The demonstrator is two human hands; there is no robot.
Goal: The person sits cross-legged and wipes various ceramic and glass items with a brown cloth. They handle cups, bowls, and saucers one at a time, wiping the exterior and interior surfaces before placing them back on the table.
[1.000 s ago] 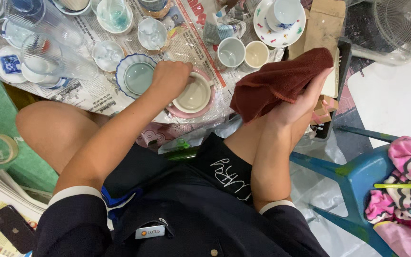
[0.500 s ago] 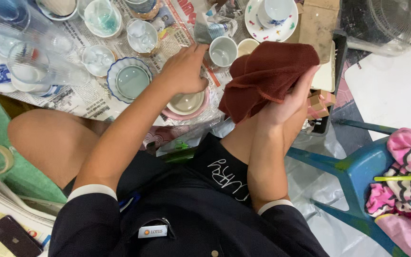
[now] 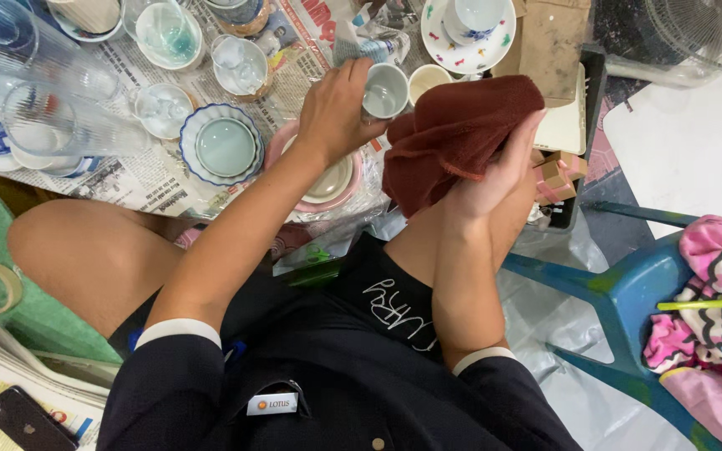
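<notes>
Near the top centre we see our left hand (image 3: 336, 113) with its grip closed round a small grey cup (image 3: 384, 90), lifted off the newspaper-covered surface (image 3: 139, 179); just right, our right hand (image 3: 486, 179) clutches a bunched brown cloth (image 3: 453, 134), held close as if for wiping; a pink plate (image 3: 353, 188) lies below the cup

Head view, steeply down, close over lap.

Two bare hands, the left hand (image 3: 336, 104) and the right hand (image 3: 495, 171), work over newspaper: one pale cup (image 3: 384, 90), one brown cloth (image 3: 453, 129), one blue-rimmed bowl (image 3: 223, 144), one pink plate (image 3: 327, 196), two tall glasses (image 3: 60, 125), one blue chair (image 3: 628, 292), one phone (image 3: 22, 420).
</notes>
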